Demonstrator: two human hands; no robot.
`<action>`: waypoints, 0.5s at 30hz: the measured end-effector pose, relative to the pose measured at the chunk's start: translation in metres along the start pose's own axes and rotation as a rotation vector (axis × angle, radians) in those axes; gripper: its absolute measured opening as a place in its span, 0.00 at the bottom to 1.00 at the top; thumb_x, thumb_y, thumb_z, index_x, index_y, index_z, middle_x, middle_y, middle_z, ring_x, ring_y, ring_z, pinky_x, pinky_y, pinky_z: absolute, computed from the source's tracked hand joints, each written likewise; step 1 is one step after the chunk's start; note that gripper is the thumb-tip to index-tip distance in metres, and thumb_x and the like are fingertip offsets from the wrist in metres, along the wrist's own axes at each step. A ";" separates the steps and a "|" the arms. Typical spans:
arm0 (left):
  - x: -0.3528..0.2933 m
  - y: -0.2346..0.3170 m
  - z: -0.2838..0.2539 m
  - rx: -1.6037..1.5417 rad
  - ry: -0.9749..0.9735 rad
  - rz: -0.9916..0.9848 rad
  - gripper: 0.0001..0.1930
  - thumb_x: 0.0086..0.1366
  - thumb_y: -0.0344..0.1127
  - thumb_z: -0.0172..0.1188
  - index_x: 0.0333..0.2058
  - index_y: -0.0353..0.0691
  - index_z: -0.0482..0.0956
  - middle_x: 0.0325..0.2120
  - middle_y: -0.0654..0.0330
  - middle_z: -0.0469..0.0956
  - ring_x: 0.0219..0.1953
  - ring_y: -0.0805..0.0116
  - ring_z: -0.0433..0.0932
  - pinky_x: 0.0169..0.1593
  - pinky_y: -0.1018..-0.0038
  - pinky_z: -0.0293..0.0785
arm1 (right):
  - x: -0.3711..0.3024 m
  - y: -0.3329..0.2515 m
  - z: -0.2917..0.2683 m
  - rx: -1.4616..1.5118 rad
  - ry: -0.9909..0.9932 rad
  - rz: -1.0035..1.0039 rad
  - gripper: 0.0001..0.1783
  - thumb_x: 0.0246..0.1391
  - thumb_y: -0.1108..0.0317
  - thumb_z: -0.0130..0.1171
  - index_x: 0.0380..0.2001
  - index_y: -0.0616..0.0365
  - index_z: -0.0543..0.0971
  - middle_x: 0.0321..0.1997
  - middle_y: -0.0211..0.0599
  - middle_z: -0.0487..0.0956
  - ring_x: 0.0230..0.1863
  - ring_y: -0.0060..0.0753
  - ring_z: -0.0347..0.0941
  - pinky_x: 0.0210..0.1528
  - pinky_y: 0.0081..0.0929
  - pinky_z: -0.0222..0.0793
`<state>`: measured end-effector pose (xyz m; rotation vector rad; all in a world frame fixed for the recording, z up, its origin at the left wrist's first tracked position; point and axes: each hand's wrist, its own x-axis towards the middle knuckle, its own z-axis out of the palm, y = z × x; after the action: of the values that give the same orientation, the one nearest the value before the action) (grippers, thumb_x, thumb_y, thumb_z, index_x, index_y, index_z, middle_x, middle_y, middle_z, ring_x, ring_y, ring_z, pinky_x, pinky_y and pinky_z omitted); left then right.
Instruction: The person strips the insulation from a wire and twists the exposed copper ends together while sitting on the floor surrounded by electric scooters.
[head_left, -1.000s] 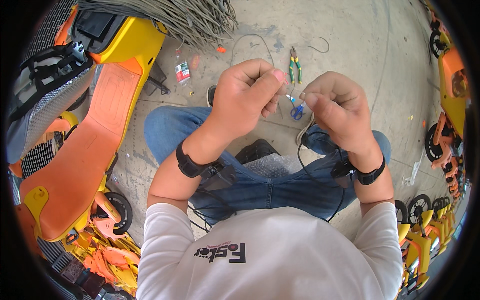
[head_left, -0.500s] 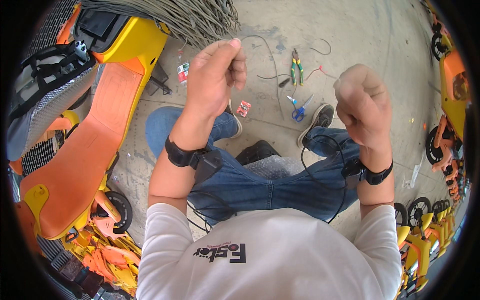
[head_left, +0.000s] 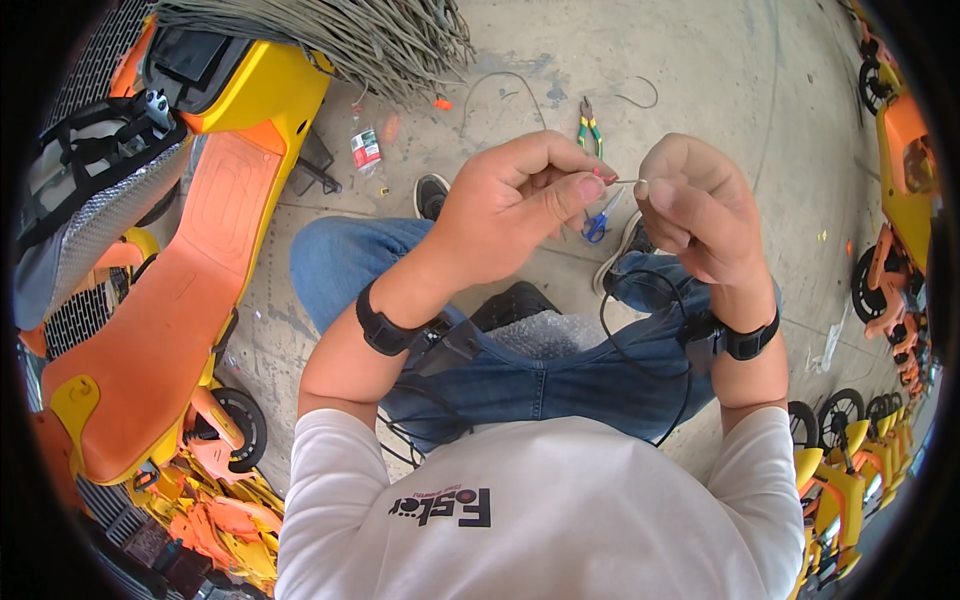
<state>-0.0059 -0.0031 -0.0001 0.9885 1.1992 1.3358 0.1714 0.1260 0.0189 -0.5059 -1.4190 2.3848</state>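
My left hand (head_left: 530, 205) is closed in a pinch, a small red piece (head_left: 604, 176) showing at its thumb and fingertip. Between the two hands runs a short bit of thin wire (head_left: 629, 181), which meets the red piece. The wire's other end goes into the pinched fingers of my right hand (head_left: 705, 205). Both hands are raised above my knees, fingertips close but apart. Just beyond them on the floor lie pliers (head_left: 592, 130) with green and yellow handles. Blue-handled scissors (head_left: 597, 226) lie below the fingers, partly hidden by my left hand.
A yellow and orange scooter body (head_left: 170, 300) stands at the left, a bundle of grey cables (head_left: 340, 40) beyond it. A clear packet with a red and white label (head_left: 366, 150) lies on the concrete floor (head_left: 700, 60). More scooters (head_left: 850, 460) line the right side.
My left hand has come right and nearer to me, meeting the right hand's wire and pinching at its red piece. My right hand has shifted slightly left. My left foot has moved left.
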 end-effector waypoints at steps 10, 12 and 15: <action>-0.001 0.010 -0.006 0.352 0.065 0.339 0.06 0.58 0.25 0.65 0.36 0.34 0.82 0.29 0.61 0.77 0.26 0.76 0.72 0.29 0.80 0.67 | 0.002 -0.002 0.005 -0.214 -0.068 0.093 0.08 0.61 0.67 0.55 0.34 0.62 0.77 0.20 0.22 0.70 0.20 0.11 0.59 0.20 0.15 0.53; 0.000 0.009 -0.007 0.466 0.083 0.425 0.07 0.57 0.25 0.65 0.36 0.35 0.82 0.26 0.60 0.77 0.26 0.75 0.73 0.29 0.80 0.67 | 0.001 -0.002 0.007 -0.264 -0.070 0.145 0.08 0.62 0.67 0.56 0.34 0.62 0.77 0.21 0.20 0.69 0.21 0.10 0.58 0.21 0.16 0.53; -0.004 0.015 -0.009 0.490 0.073 0.364 0.07 0.57 0.25 0.66 0.35 0.34 0.82 0.26 0.59 0.78 0.27 0.74 0.74 0.30 0.80 0.67 | 0.000 -0.003 0.015 -0.283 0.014 0.101 0.07 0.61 0.67 0.57 0.34 0.61 0.77 0.21 0.16 0.67 0.21 0.09 0.56 0.21 0.15 0.51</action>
<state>-0.0166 -0.0073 0.0137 1.5774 1.4918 1.3911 0.1650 0.1162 0.0281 -0.6772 -1.7757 2.2591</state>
